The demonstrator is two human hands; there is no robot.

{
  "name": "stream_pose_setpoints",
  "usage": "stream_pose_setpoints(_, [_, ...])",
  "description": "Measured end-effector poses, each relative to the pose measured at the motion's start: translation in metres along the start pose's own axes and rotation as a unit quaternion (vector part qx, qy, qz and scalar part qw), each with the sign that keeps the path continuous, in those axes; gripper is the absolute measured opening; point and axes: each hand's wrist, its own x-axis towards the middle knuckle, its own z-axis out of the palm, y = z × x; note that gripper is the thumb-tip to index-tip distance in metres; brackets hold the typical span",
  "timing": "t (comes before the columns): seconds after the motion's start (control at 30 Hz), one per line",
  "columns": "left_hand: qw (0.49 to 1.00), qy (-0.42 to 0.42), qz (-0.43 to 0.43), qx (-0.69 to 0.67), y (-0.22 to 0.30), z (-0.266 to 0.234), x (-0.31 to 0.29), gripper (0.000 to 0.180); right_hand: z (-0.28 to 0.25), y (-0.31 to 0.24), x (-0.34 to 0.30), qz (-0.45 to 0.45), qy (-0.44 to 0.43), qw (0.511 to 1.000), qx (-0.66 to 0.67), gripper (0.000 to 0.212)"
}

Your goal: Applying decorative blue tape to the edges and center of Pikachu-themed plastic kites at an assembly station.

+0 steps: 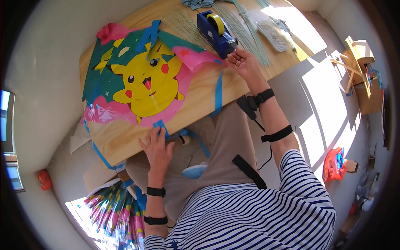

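Head view: right fingers [234, 61] pinched at tape dispenser [210, 32], left fingers [154, 136] loose on ribbon [158, 123].

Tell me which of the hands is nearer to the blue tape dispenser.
Right. The right hand is at the dispenser's near end; the left hand is farther off, by a blue strip at the table's near edge.

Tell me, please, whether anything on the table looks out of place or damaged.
Nothing looks spilled. The cartoon-printed plastic sheet is bunched at its pink upper left corner, though its middle lies flatter; right of it, a blue ribbon droops over the near edge of the wooden table.
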Motion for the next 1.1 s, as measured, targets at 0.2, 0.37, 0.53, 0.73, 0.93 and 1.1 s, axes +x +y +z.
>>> stream_pose_setpoints(0.2, [1.000,0.006,-0.012,0.000,0.000,0.001,-0.002,0.062,0.000,0.010,0.017,-0.080,0.070,0.982,-0.158,0.008])
stream_pose_setpoints(0.37, [1.000,0.007,-0.020,-0.010,-0.002,-0.001,-0.002,0.063,-0.017,0.006,0.008,-0.134,0.150,0.913,-0.354,0.008])
stream_pose_setpoints(0.53, [1.000,0.025,-0.013,0.014,-0.006,0.003,-0.008,0.064,0.082,0.021,-0.056,-0.110,-0.251,0.781,-0.560,0.009])
stream_pose_setpoints(0.73, [0.998,0.061,-0.023,0.014,-0.004,0.015,-0.012,0.066,0.154,0.152,-0.101,-0.242,-0.523,0.408,-0.708,0.008])
stream_pose_setpoints(0.93, [0.997,0.075,-0.032,-0.016,-0.002,0.015,-0.012,0.067,0.163,0.200,-0.094,-0.277,-0.552,0.293,-0.729,0.011])
stream_pose_setpoints(1.1, [0.996,0.073,-0.035,-0.030,-0.003,0.016,-0.013,0.069,0.166,0.208,-0.090,-0.259,-0.562,0.254,-0.743,0.011])
